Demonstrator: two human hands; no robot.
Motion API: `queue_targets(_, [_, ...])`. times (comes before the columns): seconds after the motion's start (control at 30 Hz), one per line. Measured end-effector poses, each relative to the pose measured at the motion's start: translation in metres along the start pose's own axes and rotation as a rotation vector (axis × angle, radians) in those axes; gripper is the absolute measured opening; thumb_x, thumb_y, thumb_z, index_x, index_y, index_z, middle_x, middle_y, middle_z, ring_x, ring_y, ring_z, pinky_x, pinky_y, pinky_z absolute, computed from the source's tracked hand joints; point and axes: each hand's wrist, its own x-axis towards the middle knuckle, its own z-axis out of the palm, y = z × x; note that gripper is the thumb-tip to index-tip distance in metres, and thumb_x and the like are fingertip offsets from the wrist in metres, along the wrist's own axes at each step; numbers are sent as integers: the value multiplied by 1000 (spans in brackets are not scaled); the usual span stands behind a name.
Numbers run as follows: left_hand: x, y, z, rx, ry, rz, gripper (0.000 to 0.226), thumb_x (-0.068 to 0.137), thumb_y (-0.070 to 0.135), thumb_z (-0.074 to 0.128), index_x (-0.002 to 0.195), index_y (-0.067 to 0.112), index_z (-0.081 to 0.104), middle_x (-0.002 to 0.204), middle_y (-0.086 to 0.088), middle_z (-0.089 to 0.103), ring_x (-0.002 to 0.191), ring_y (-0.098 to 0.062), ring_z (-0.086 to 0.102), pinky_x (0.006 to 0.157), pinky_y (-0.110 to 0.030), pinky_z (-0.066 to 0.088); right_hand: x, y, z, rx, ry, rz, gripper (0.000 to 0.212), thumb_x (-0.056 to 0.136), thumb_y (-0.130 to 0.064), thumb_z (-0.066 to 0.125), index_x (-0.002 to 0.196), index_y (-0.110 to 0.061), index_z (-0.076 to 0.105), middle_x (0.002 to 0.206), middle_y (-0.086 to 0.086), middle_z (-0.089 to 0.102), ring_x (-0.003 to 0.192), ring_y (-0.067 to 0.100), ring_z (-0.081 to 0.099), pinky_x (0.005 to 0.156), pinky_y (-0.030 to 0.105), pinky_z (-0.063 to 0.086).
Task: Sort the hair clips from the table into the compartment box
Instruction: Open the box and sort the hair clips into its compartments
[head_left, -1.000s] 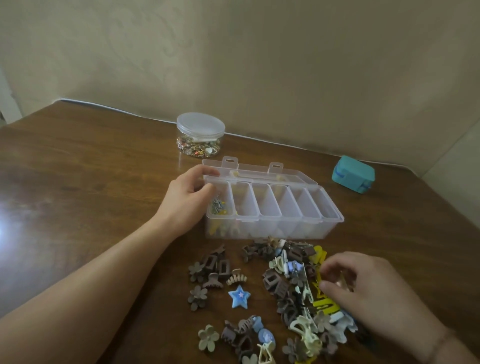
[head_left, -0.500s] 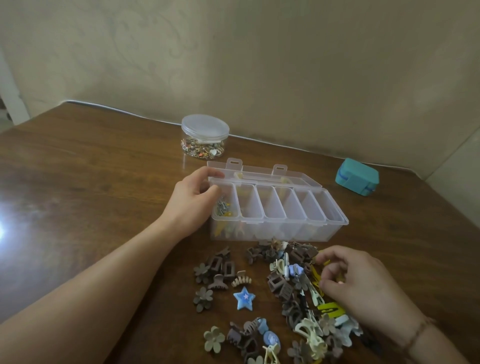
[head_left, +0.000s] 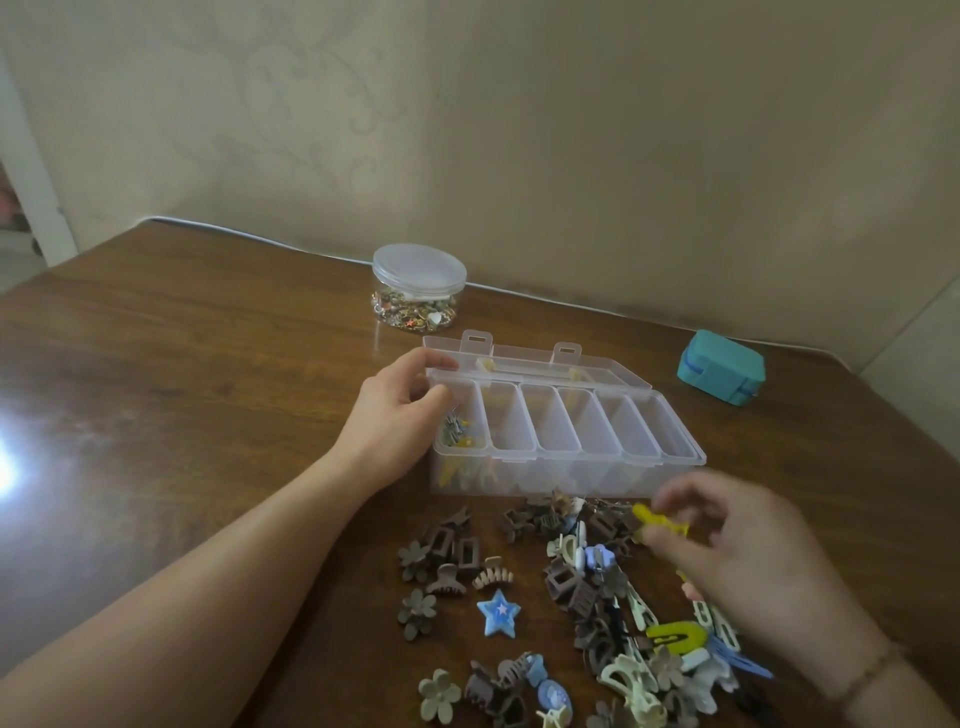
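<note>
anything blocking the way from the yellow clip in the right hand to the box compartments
Nothing visible does. The right hand pinches the yellow clip just in front of the compartment box, whose lid is open. The left hand grips only the box's left end.

Setting. A dark brown wooden table (head_left: 182, 395) with visible grain fills the lower field. A bright glare patch (head_left: 8, 467) lies on its surface at 9 o'clock. Behind it, from 10 to 2 o'clock, stands a beige wall (head_left: 571, 156) bearing a faint scroll pattern. A white cable (head_left: 519, 291) runs along the table's far edge. A white door frame (head_left: 26, 171) stands at 9 to 10 o'clock.
</note>
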Motion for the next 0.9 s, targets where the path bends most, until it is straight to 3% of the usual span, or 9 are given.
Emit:
queue_targets(0.07, [0,-1,0,-1,-2,-2,30,93,18,56,121,29,62,107,0,73,100,-11,68,83,-30,56,11,-21,-6,133,71,-111,20,78,-28,75,87,-37,60,85,-13,65,68,0,59,53,13,44])
queue_targets(0.17, [0,-1,0,11,1,5,30,93,18,56,120,29,62,104,1,74,99,-11,69,85,-32,57,32,-59,3,174,127,-286,15,80,-26,73,84,-34,61,81,-14,62,67,-8,54,52,8,41])
queue_targets(0.3, [-1,0,-1,6,3,8,31,89,21,56,119,29,63,102,2,75,97,-10,69,82,-30,56,54,-75,29,147,44,-321,6,81,-31,70,79,-29,65,76,-11,65,70,-3,57,60,14,41])
queue_targets(0.43, [-1,1,-1,3,-5,4,32,91,17,55,120,28,62,104,2,74,98,-10,68,78,-26,54,37,-61,16,161,79,-373,5,84,-31,67,82,-33,64,74,-17,62,69,-2,54,56,12,44])
queue_targets(0.5, [-1,1,0,-1,-7,0,32,92,16,54,121,27,62,106,1,73,98,-10,68,77,-25,53,20,-47,5,128,53,-339,7,84,-29,66,81,-35,62,75,-25,61,68,0,55,53,11,46])
queue_targets(0.57, [-1,1,0,-3,-4,0,32,90,18,55,120,28,63,105,1,73,97,-10,67,76,-26,52,3,-30,-3,31,-15,-261,12,83,-28,68,77,-36,62,70,-21,62,65,-3,57,49,13,46])
queue_targets(0.7, [-3,3,0,2,1,-5,41,77,31,51,116,31,64,101,3,74,97,-10,67,82,-31,54,-18,-6,-1,-280,-154,-138,13,77,-50,67,78,-40,57,72,-19,64,62,4,59,57,26,52])
queue_targets(0.8, [-3,2,0,7,3,-1,35,83,26,54,117,31,64,101,3,74,97,-11,67,80,-29,53,-20,-4,2,-386,-189,-121,20,77,-54,63,77,-37,52,73,-17,61,72,-2,54,55,19,42])
queue_targets(0.9, [-2,1,0,10,3,0,31,91,18,56,118,30,64,101,2,74,98,-11,68,81,-30,53,-18,-8,7,-392,-242,-130,15,78,-45,61,78,-35,50,78,-16,63,77,-2,53,56,17,39])
